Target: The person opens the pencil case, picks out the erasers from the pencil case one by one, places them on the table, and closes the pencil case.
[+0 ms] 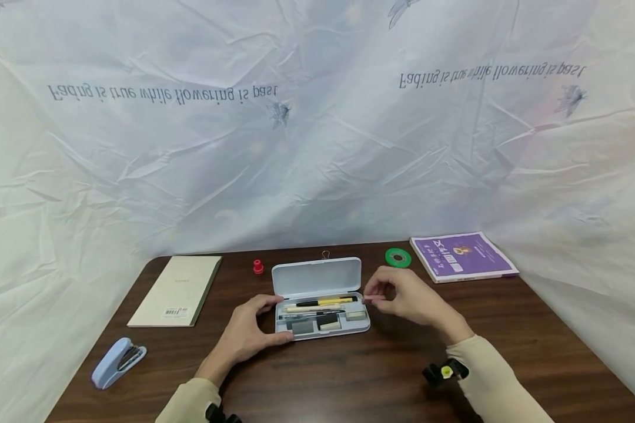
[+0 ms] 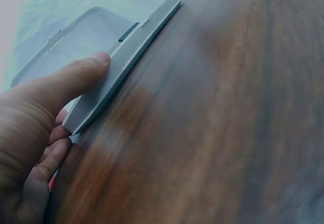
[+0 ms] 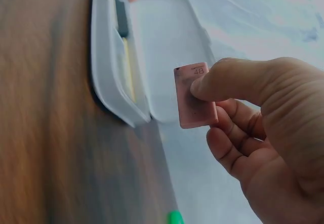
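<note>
An open white pencil case (image 1: 317, 279) lies on the table with its lid tipped back. My left hand (image 1: 243, 333) holds its left end, the thumb along the front rim and the fingers round the back corner. Between thumb and fingers, my right hand (image 1: 410, 296) pinches a pink eraser (image 3: 195, 117) marked 4B, just off the case's right end. Inside the case are a yellow-and-black pen (image 1: 330, 301) and other slim pens. In front of them lie a dark grey block (image 1: 303, 326), a black-and-white eraser (image 1: 328, 322) and a pale eraser (image 1: 356, 316).
Behind the case are a red stopper-like piece (image 1: 258, 267), a binder clip (image 1: 325, 255) and a green tape roll (image 1: 398, 257). A cream notebook (image 1: 177, 291) and a blue stapler (image 1: 117, 362) lie left, a purple book (image 1: 463, 257) back right. A white curtain (image 1: 317, 147) hangs behind.
</note>
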A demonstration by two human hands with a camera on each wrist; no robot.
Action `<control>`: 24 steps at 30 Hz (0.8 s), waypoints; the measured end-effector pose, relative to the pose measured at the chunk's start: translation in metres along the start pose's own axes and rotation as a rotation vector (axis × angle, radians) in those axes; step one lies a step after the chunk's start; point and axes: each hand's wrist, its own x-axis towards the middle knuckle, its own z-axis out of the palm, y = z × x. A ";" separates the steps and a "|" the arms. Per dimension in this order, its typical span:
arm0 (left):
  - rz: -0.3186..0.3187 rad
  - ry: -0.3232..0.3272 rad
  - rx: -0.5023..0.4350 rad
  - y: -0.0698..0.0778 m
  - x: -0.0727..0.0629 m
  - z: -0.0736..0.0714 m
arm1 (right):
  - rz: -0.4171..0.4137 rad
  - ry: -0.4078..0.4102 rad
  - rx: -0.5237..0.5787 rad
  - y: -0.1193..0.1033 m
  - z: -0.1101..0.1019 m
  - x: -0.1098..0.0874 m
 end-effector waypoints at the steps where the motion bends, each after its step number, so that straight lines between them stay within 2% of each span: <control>1: -0.001 0.000 -0.002 0.000 0.000 0.000 | 0.005 0.011 0.000 0.002 -0.004 -0.002; 9: -0.005 -0.005 -0.006 0.001 -0.001 0.000 | 0.077 0.113 -0.046 0.021 -0.041 -0.023; 13: -0.001 -0.009 -0.003 0.000 -0.001 -0.001 | 0.097 0.168 -0.075 0.031 -0.052 -0.033; 18: 0.008 -0.015 -0.005 -0.001 0.000 -0.001 | 0.086 0.217 -0.112 0.043 -0.057 -0.042; 24: 0.011 -0.021 -0.006 -0.003 0.001 -0.001 | 0.099 0.252 -0.135 0.058 -0.052 -0.050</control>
